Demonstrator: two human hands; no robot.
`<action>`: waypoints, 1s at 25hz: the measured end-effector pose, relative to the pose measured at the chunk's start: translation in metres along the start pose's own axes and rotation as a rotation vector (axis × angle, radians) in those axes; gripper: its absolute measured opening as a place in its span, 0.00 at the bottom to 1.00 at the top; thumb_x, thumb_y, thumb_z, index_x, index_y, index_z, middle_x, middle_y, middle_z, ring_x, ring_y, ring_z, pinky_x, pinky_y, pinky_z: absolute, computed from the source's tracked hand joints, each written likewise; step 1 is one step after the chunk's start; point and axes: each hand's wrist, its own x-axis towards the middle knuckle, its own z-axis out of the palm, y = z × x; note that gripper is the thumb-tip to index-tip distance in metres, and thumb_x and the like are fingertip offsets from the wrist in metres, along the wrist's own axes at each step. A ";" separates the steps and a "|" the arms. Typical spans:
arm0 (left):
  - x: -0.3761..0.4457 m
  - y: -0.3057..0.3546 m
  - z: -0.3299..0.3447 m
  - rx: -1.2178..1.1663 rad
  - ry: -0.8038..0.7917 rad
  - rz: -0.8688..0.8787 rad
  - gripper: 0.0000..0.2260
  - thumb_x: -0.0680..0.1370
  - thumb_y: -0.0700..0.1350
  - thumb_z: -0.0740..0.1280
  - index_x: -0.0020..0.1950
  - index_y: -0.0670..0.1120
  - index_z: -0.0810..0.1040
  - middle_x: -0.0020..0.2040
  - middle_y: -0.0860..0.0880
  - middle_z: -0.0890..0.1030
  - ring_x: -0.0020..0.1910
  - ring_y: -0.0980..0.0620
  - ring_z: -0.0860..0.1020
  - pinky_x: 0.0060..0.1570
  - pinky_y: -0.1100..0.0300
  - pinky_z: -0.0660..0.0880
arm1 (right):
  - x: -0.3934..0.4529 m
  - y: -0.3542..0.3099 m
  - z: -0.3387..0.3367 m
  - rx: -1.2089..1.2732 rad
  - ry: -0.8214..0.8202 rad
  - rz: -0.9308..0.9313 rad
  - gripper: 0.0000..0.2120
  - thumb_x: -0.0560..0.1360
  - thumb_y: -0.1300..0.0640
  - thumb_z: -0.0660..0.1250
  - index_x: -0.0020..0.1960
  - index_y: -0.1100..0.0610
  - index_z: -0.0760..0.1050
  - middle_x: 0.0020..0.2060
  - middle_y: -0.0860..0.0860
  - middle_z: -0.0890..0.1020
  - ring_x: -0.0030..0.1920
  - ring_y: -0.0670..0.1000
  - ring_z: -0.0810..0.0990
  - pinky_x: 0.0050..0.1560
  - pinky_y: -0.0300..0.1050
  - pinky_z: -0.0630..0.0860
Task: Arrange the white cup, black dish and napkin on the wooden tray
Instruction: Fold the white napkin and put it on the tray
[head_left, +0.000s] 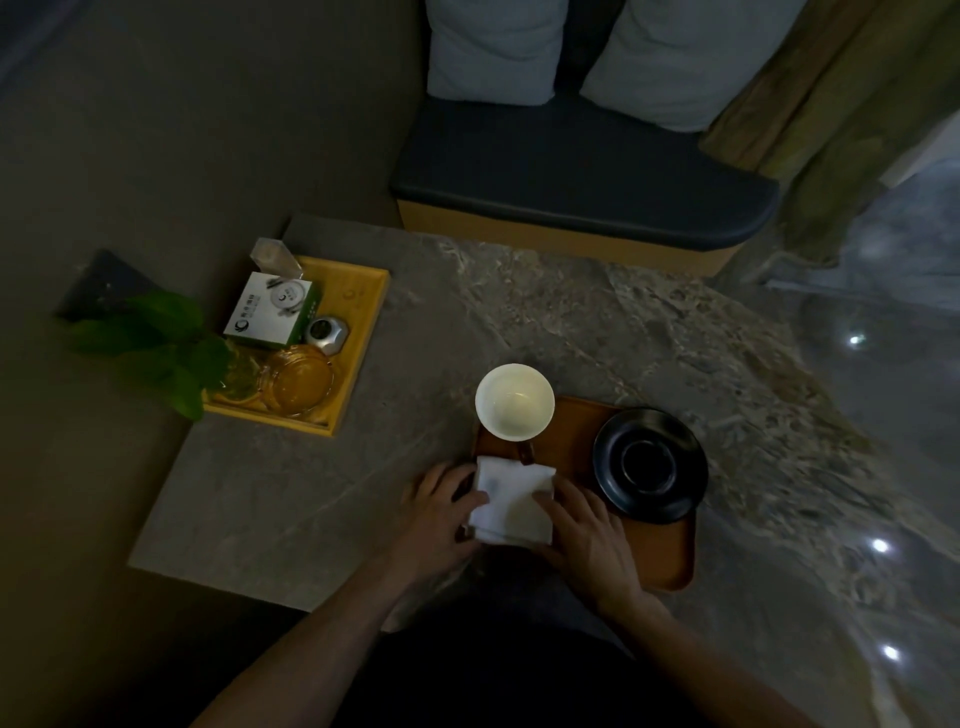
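A brown wooden tray (571, 431) lies on the stone table in front of me. The white cup (514, 401) stands upright at the tray's far left corner, with a brown handle pointing toward me. The black dish (650, 464) sits on the tray's right side, its rim overhanging the right edge. A folded white napkin (513, 501) lies on the tray's near left part. My left hand (441, 512) grips the napkin's left edge. My right hand (587, 535) presses its right edge, fingers on the cloth.
A yellow tray (363, 332) at the table's far left holds a green-and-white box, a glass ashtray and a small silver object, with a leafy plant (156, 343) beside it. A dark cushioned bench (582, 176) stands beyond the table. Glossy floor lies to the right.
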 end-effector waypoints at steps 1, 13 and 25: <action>0.001 -0.001 -0.002 -0.004 -0.001 0.007 0.24 0.75 0.59 0.64 0.70 0.58 0.71 0.78 0.51 0.62 0.77 0.46 0.55 0.71 0.44 0.60 | 0.000 0.000 0.000 -0.012 -0.005 0.006 0.35 0.72 0.31 0.53 0.76 0.42 0.52 0.77 0.51 0.57 0.74 0.58 0.57 0.67 0.58 0.66; -0.008 0.003 0.004 0.089 -0.050 -0.042 0.24 0.77 0.55 0.65 0.73 0.57 0.67 0.77 0.51 0.63 0.75 0.42 0.60 0.67 0.43 0.68 | -0.005 -0.003 -0.002 -0.045 -0.064 0.013 0.30 0.76 0.38 0.60 0.74 0.41 0.54 0.77 0.50 0.57 0.73 0.59 0.58 0.64 0.59 0.68; -0.049 0.048 -0.004 -0.096 -0.130 -0.368 0.23 0.77 0.57 0.63 0.72 0.58 0.66 0.74 0.53 0.67 0.70 0.48 0.67 0.67 0.47 0.66 | -0.043 0.018 -0.026 -0.042 -0.208 -0.064 0.21 0.77 0.42 0.61 0.69 0.42 0.66 0.66 0.49 0.72 0.66 0.55 0.69 0.63 0.55 0.68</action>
